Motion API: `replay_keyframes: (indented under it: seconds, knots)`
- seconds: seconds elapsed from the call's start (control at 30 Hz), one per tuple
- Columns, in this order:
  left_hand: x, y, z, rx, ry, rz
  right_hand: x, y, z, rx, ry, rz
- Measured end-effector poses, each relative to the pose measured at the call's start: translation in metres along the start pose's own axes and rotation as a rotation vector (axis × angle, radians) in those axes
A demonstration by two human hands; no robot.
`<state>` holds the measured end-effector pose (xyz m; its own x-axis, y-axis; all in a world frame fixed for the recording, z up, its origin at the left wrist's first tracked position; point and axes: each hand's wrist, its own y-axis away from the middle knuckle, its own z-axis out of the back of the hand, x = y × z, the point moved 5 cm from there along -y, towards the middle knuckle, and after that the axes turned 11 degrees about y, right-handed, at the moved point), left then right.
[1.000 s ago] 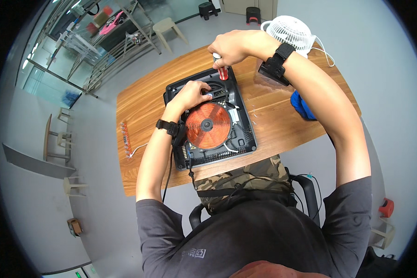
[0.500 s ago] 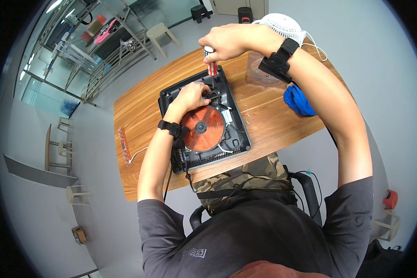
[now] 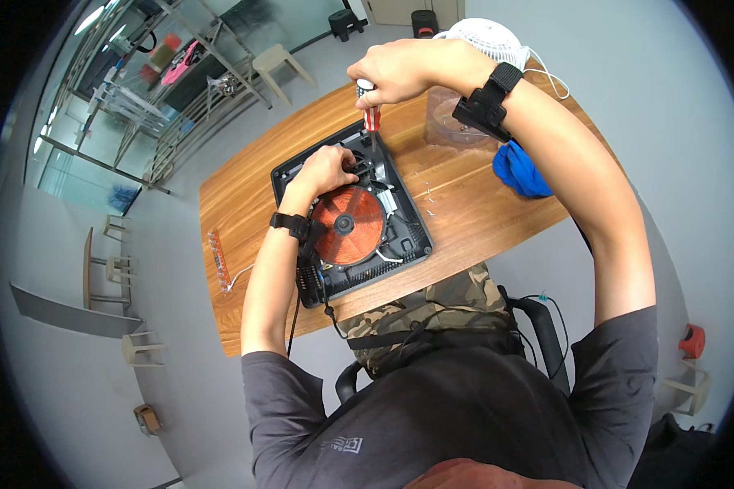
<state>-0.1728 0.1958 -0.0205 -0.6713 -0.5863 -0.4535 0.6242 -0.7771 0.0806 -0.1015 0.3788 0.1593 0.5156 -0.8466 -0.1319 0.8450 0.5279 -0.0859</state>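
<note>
An opened induction cooker lies on the table, its black housing (image 3: 417,242) tilted in view and its round copper coil (image 3: 326,232) exposed. My right hand (image 3: 391,72) is wrapped round a screwdriver (image 3: 373,121) with a red-and-white striped handle. The screwdriver stands nearly upright over the far end of the housing; its tip is too small to make out. My left hand (image 3: 324,169) reaches in beyond the coil, thumb and fingers curled about a black inner part (image 3: 364,169). What its fingertips touch is partly hidden.
Several small screws (image 3: 430,200) lie right of the cooker. Farther right are a clear plastic box (image 3: 447,126), a blue cloth-like item (image 3: 520,169) and a white fan (image 3: 485,37). An orange-and-white power strip (image 3: 218,262) lies at the table's left, with a white cord.
The cooker and my left hand appear slightly farther left, partly because the view has shifted. My right hand keeps the screwdriver in nearly the same place.
</note>
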Motion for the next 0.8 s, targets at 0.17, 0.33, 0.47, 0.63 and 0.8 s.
replay_keyframes:
  seconds: [0.17,0.33,0.47,0.63,0.8]
  knots:
    - [-0.043,-0.01,0.01,-0.043,-0.033,-0.1,-0.011,0.016,0.003,0.038,0.017,-0.039]
    - [-0.091,-0.034,-0.04,0.134,0.027,-0.353,-0.037,0.048,-0.01,0.07,0.039,-0.07]
    - [-0.112,-0.051,-0.06,0.192,-0.047,-0.383,-0.053,0.085,-0.026,0.114,0.041,-0.103]
    - [-0.124,-0.065,-0.076,0.306,-0.152,-0.357,-0.064,0.116,-0.05,0.151,-0.051,-0.143]
    - [-0.119,-0.072,-0.099,0.373,-0.207,-0.305,-0.073,0.127,-0.067,0.139,-0.046,-0.184]
